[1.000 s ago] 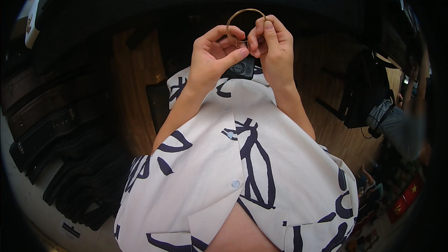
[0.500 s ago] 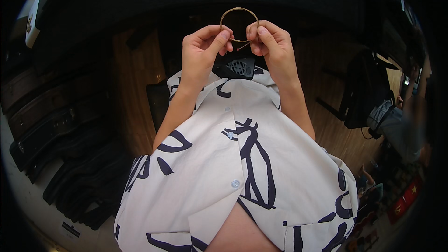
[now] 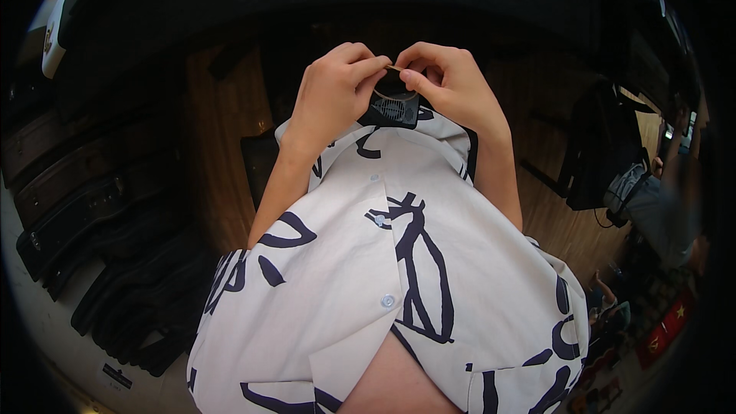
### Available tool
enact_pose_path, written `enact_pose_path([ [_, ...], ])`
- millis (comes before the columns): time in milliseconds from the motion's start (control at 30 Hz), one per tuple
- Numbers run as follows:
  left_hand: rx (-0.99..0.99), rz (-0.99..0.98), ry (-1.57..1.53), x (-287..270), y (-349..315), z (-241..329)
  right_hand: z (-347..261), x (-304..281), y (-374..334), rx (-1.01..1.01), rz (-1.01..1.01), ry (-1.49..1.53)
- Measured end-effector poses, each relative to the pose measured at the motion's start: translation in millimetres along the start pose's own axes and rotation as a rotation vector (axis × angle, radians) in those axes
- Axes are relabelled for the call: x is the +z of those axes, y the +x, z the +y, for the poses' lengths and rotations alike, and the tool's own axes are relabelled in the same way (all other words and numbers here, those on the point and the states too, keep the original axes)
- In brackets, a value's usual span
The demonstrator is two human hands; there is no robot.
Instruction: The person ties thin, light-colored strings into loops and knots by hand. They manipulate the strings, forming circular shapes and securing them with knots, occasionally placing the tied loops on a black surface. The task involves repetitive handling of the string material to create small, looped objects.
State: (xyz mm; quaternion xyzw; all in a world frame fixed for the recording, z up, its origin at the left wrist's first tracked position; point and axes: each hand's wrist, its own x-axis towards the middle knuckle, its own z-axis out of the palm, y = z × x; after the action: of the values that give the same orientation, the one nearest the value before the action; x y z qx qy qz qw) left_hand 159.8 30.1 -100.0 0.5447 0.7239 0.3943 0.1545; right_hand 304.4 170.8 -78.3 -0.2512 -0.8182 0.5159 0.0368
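Observation:
A thin gold-coloured coiled guitar string [image 3: 395, 99] spans the gap between my two hands, above my lap. My left hand [image 3: 331, 90] pinches it at the left, back of the hand turned up. From the other side, my right hand [image 3: 454, 89] grips the coil between thumb and curled fingers. The fingertips of both hands are close together at its upper part, while its lower arc bows toward me. My fingers cover parts of the ring, and its loose end is not visible.
Just below my hands is a black object with a round grille [image 3: 392, 110]. Dark instrument cases [image 3: 65, 203] line the left side. At right are a black chair-like object [image 3: 594, 149] and another person's grey clothing [image 3: 652, 211]. Wooden flooring [image 3: 222, 153] shows between.
Both hands have rolled over and lowered slightly, fingertips drawing closer together. The coil, formerly an upright open ring above the fingers, now tips down with its arc toward me.

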Motion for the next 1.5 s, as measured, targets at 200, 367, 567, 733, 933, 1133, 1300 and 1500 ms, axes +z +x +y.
enact_pose_path([
  [200,0.118,0.224,-0.063,-7.5,9.8,2.2,8.9,7.1,5.3,-0.032,0.123,0.277],
  [367,-0.211,0.218,-0.585,-5.3,1.6,-2.8,5.0,0.7,4.3,0.018,0.112,0.546],
  [567,-0.335,0.215,-0.886,0.2,-1.9,-1.4,7.7,6.2,4.9,-0.023,0.136,0.54],
  [733,-0.321,0.16,-0.813,-0.2,-3.6,-0.8,5.0,8.0,8.5,-0.087,0.198,0.421],
  [933,-0.354,0.2,-0.868,-2.7,0.2,7.3,1.3,6.0,5.9,-0.017,0.187,0.412],
  [1133,-0.339,0.118,-0.987,-2.9,-0.4,5.0,0.3,3.1,3.0,0.024,0.126,0.43],
  [1300,-0.299,0.104,-0.962,-0.2,-0.9,4.6,2.2,9.9,1.8,-0.01,0.129,0.483],
  [1500,-0.286,0.211,-0.806,4.1,0.1,12.2,-0.7,14.5,-0.3,-0.047,0.093,0.473],
])
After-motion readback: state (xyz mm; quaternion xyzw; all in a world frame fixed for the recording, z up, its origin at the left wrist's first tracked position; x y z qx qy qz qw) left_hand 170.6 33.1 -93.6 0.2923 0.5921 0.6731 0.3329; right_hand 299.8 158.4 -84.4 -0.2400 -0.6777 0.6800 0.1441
